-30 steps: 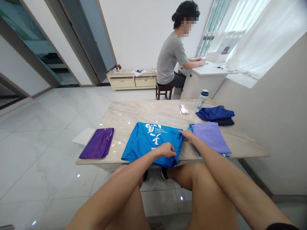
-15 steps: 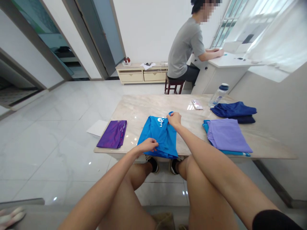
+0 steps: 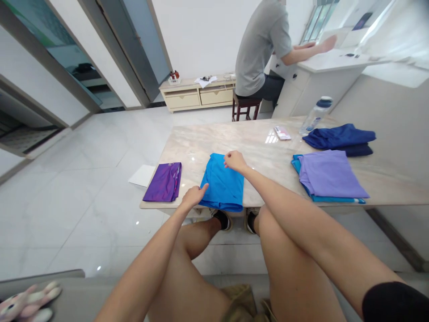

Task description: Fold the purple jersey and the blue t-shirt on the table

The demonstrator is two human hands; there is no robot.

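Note:
A bright blue garment (image 3: 225,183), folded into a rough rectangle, lies at the front edge of the marble-look table (image 3: 197,134). My left hand (image 3: 195,195) is at its left edge, thumb stretched out along the cloth and the other fingers partly hidden. Over the garment's top right corner is my right hand (image 3: 235,161), its fingers curled in close to the fabric; whether cloth is pinched in them is hidden. Left of the garment lies a folded purple garment (image 3: 162,182).
On the right, a lilac garment (image 3: 331,174) tops a blue one, with navy clothing (image 3: 342,137) behind. A water bottle (image 3: 317,115) and a phone (image 3: 282,133) stand farther back. A person in a grey shirt (image 3: 261,49) sits at a white desk (image 3: 335,60).
The blue garment's white print is now covered and the cloth lies flatter and narrower. My left hand has moved from on top of it to its left edge. The view has shifted slightly.

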